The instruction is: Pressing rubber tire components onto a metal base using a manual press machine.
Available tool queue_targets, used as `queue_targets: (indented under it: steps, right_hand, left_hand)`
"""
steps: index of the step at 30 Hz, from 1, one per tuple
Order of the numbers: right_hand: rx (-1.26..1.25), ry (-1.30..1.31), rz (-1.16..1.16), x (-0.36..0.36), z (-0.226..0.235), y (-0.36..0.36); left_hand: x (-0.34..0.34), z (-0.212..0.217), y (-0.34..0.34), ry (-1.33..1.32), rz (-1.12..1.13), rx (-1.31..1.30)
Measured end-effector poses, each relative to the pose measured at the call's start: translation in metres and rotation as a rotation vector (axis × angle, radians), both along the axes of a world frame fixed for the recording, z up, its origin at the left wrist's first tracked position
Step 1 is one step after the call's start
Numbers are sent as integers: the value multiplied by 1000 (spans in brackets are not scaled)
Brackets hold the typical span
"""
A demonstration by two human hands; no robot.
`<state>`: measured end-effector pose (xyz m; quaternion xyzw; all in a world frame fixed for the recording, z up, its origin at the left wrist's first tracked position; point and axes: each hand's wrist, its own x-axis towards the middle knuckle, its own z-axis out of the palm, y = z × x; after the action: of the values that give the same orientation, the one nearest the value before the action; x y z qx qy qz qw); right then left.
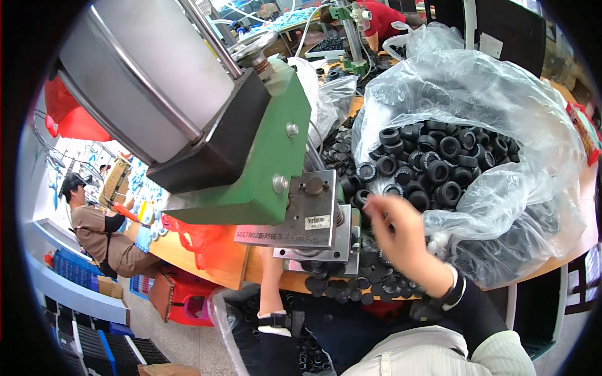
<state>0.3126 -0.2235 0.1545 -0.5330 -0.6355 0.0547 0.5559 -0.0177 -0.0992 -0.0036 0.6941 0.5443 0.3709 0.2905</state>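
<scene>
My right hand (401,235) is beside the near left edge of a heap of small black toy-car tyres (433,160). Its fingers are curled and a little blurred, with the tips close to a tyre (362,198); whatever lies between them is not visible. A green bench press (241,182) with a steel die block (301,225) stands in front of me. My left hand is hidden behind that block, and only the wrist (271,285) shows below it. Flat black discs (342,289) lie under and in front of the die, along the table edge.
A large clear plastic bag (527,182) surrounds the tyres at right. Below the table edge, an open bag (229,326) holds black parts. A red plastic bag (200,241) lies left of the press. Co-workers sit at left (97,225) and far back (379,22).
</scene>
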Motion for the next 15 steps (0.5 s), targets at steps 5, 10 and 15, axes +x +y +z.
queue_targets:
  steps: [5,10,15]
  right_hand:
    - [36,-845,-68,82,-29,104]
    - [-53,-1143,-2,85,-49,139]
    - [-104,-946,85,93,-26,109]
  left_hand:
    - [42,-1,15,-249,235,-236]
    - [44,-3,10,-313,224,-81]
    - [50,16,3,-70,22,36]
